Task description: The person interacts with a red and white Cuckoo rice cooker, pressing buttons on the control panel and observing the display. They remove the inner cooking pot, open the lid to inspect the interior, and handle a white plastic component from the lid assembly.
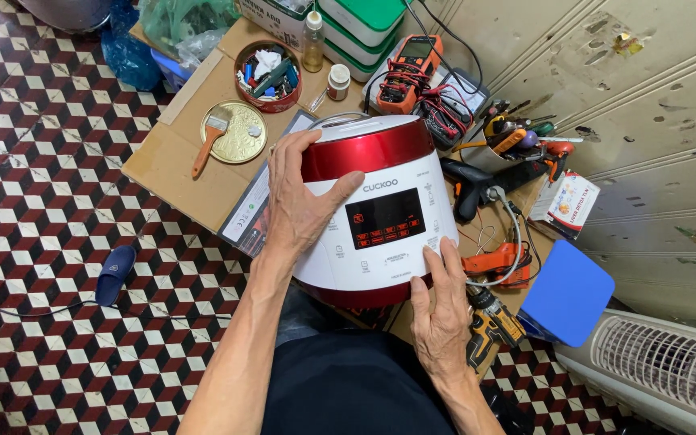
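- Closest to the camera, the right hand (442,310) lies flat with fingers together – pressed on the lower right edge of the rice cooker (372,213), fingertips up near its dark control panel (386,217).
- Just right of that hand, a yellow-black cordless drill (491,322) lies on the cardboard (172,161), and beside it a blue square lid (567,292).
- The left hand (300,197) is spread wide on the cooker's left side, thumb reaching across the white front, fingers curling over the red top band.
- The cooker, red & white, lies tilted on its back w/ the panel facing up, in the middle of the cardboard – between both hands.
- Further left, a paint brush (209,137) rests on a round gold lid (235,133); behind it a red tin (267,76) full of small parts.
- Farthest, an orange multimeter (408,72) w/ red and black leads, next to a heap of screwdrivers (517,133).
- On the tiled floor (42,242) at left, a dark slipper (114,274).
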